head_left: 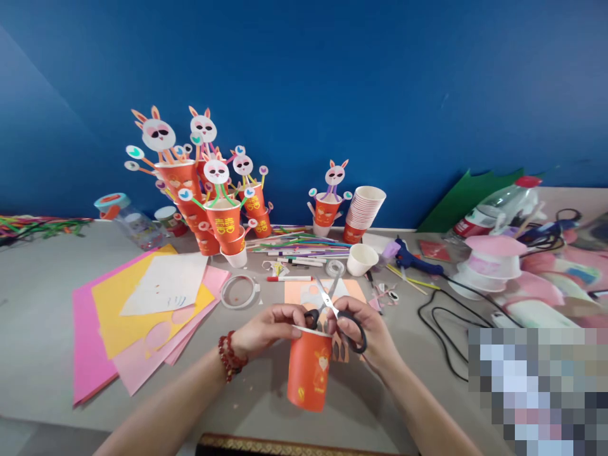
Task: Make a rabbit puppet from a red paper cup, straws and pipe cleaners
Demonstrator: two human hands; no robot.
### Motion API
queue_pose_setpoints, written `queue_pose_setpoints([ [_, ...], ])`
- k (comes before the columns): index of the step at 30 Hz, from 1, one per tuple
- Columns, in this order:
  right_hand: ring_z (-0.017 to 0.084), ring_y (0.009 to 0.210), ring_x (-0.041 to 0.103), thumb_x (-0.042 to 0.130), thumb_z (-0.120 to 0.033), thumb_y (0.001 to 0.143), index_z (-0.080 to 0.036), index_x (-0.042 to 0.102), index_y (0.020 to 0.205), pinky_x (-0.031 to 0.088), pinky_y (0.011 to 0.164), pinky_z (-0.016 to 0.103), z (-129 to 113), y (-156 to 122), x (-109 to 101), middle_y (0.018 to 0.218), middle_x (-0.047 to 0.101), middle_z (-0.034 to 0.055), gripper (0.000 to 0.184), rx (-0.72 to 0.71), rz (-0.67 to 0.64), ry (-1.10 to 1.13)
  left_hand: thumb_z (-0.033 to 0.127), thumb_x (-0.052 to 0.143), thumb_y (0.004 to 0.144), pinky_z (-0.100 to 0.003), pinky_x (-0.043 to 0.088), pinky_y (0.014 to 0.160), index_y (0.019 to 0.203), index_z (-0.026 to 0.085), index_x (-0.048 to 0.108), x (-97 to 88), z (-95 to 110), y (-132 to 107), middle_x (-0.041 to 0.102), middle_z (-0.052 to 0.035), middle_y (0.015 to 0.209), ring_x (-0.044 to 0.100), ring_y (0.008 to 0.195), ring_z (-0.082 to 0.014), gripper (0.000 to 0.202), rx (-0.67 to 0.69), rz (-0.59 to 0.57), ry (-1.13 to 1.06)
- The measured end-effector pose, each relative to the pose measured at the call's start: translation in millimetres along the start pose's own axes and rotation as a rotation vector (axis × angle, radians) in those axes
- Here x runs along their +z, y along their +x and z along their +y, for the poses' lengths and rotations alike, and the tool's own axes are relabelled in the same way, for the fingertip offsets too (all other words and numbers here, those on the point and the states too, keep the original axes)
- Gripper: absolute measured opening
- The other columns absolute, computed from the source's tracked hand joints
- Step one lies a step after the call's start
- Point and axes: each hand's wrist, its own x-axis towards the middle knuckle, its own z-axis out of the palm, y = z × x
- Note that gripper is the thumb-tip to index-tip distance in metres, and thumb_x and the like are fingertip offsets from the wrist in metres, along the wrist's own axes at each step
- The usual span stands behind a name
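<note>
My left hand [278, 326], with red beads around the wrist, is closed on the rim of a red paper cup [308, 373]. The cup tilts a little and carries a gold figure on its side. My right hand [363, 326] grips black-handled scissors [327, 294], their blades apart and pointing away from me. The scissors' handles sit at the cup's rim, and the right fingertips are close to that rim too. Behind the cup lies a peach sheet of paper [292, 292], partly covered by my hands.
Stacked red cups [223, 218] with rabbit faces stand back left; another rabbit cup [327, 212] is near a cup stack [365, 212]. Coloured paper [102, 316] lies left. A tape roll [237, 291], white cup [362, 259], glue gun [418, 261] and black cable [439, 335] surround the work area.
</note>
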Motion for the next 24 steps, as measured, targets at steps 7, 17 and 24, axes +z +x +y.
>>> queue_pose_setpoints([
  [7,0.012,0.050,0.048,0.076,-0.052,0.077,-0.020,0.054,0.069,0.037,0.047,0.023,1,-9,8,0.060,0.057,-0.0011,0.039,-0.177,0.251,-0.235,0.024,0.077,0.073,-0.026,0.038,0.075,0.071,0.013,0.067,4.8,-8,1,0.057,-0.0025,0.077,0.052,0.078,-0.0154,0.015,0.039,0.042,-0.108],
  [17,0.018,0.069,0.066,0.067,-0.038,0.089,-0.021,0.064,0.081,0.052,0.061,0.027,-4,-11,1,0.081,0.071,0.0064,0.019,-0.301,0.130,-0.231,0.027,0.079,0.072,-0.029,0.039,0.078,0.073,0.013,0.068,10.8,-16,1,0.063,-0.0043,0.078,0.056,0.078,-0.0174,0.017,-0.004,0.036,-0.160],
  [24,0.013,0.052,0.055,0.070,-0.048,0.084,-0.018,0.059,0.064,0.043,0.049,0.023,-5,-4,1,0.059,0.060,0.0004,0.038,-0.148,0.197,-0.251,0.027,0.080,0.071,-0.027,0.038,0.081,0.072,0.015,0.070,11.1,-14,2,0.060,-0.0026,0.081,0.053,0.083,-0.0162,0.015,0.120,0.153,-0.069],
])
